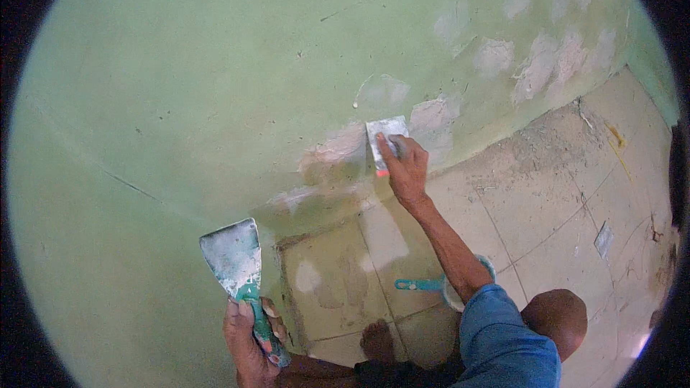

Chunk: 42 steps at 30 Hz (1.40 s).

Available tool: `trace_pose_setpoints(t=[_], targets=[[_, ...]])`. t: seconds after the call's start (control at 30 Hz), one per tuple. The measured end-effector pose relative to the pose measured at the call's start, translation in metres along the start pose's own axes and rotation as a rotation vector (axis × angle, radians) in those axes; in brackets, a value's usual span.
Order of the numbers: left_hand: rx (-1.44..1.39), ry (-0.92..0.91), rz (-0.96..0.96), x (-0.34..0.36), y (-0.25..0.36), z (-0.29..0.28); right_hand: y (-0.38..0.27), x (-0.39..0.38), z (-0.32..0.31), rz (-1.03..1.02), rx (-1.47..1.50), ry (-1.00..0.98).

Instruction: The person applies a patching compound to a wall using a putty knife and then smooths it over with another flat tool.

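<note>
My left hand (pixel 248 338) is wrapped around the green handle of a putty knife (pixel 233 251). The knife's wide, putty-smeared blade points up in front of the green wall (pixel 165 65). Farther right, my right hand (pixel 408 172) grips a flat rectangular putty spreader (pixel 384 133) with a reddish lower corner, fingers pressed on its back. The spreader lies against the low part of the wall, between a pinkish-white filler patch (pixel 338 145) and a paler filler patch (pixel 435 113). Just above it, a thin rounded outline of filler (pixel 383 90) shows.
Behind my right forearm stands a partly hidden round container (pixel 487 264), with a teal handle (pixel 417 284) beside it. More filler patches (pixel 535 68) mark the wall at the right. Dusty floor tiles (pixel 546 223) hold a loose grey piece (pixel 604 239). A bare foot (pixel 377 340) is below.
</note>
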<state>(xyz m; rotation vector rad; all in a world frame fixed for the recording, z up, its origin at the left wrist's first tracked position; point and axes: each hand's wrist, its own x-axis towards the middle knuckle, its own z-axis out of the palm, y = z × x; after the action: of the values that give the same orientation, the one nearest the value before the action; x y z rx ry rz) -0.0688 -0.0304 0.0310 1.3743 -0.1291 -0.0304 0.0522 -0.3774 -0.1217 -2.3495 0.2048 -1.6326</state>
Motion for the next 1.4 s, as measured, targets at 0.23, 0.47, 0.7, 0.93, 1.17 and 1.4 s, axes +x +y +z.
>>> trace_pose_setpoints(t=[0.23,0.47,0.7,0.93,1.17,1.4], targets=[[-0.037,-0.037,-0.043,0.004,0.012,-0.005,-0.043,0.075,-0.018,0.229,-0.048,0.256],[-0.093,-0.134,-0.078,0.007,0.0,-0.003,-0.039,-0.002,0.004,0.025,-0.108,-0.096],[-0.045,0.005,-0.037,0.001,0.013,0.006,-0.056,0.08,-0.015,-0.028,-0.047,0.267],[-0.132,-0.089,-0.057,0.007,-0.002,0.003,-0.031,0.047,0.011,-0.138,-0.085,0.033],[-0.054,-0.016,-0.031,0.001,0.016,0.002,-0.048,0.111,-0.018,0.126,0.049,0.226],[-0.171,-0.037,-0.055,0.006,-0.004,0.006,-0.045,0.034,0.002,-0.051,-0.084,-0.064]])
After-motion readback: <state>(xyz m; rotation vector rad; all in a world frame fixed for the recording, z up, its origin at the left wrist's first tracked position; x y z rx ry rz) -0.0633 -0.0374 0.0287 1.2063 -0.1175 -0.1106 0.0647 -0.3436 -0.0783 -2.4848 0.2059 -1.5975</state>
